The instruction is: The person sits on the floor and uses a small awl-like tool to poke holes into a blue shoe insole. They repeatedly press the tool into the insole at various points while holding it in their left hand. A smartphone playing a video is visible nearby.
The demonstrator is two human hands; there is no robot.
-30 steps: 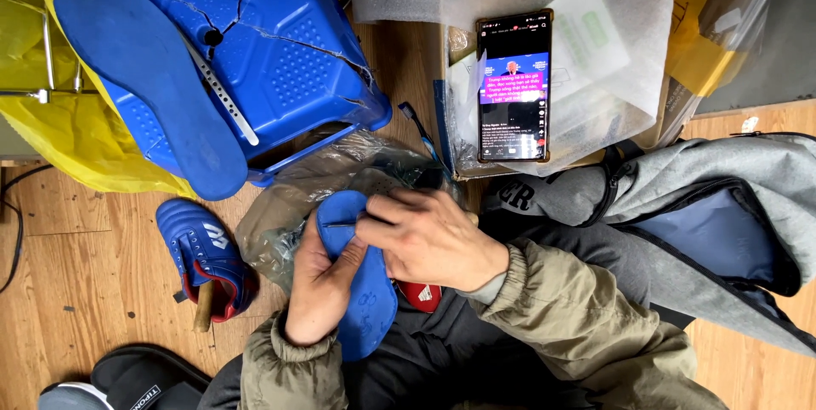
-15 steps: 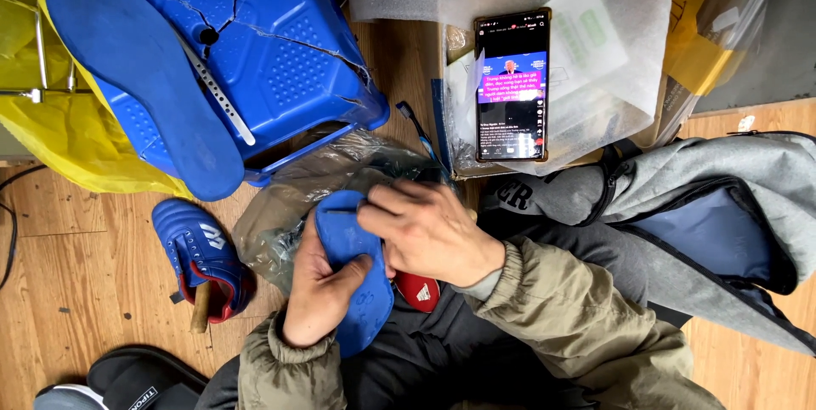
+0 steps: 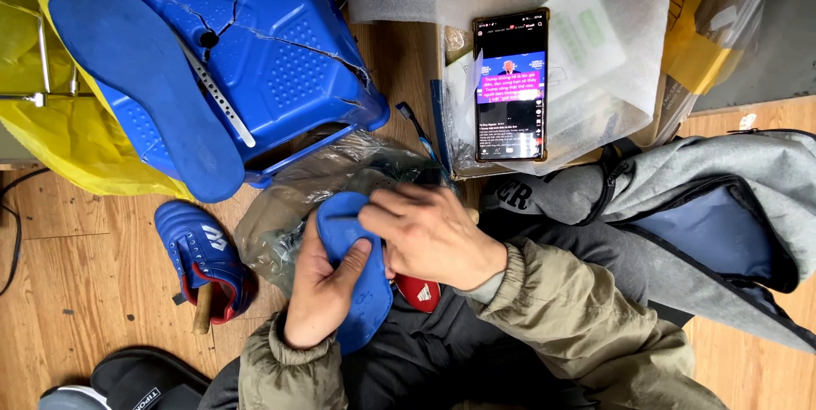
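I note my left hand (image 3: 323, 291) clasped around a blue foam shoe insole (image 3: 361, 291), steadying it; my right hand (image 3: 429, 236) pinches its upper edge.

We see a matt blue foam-like insole (image 3: 361, 282) over crinkly, glossy clear plastic wrap (image 3: 293, 206). The blue stool (image 3: 280, 45) is hard moulded plastic, cracked and stippled. The floor (image 3: 76, 291) is smooth wood-grain board, our sleeves (image 3: 578, 325) soft matt cloth, the phone (image 3: 510, 84) glossy glass.
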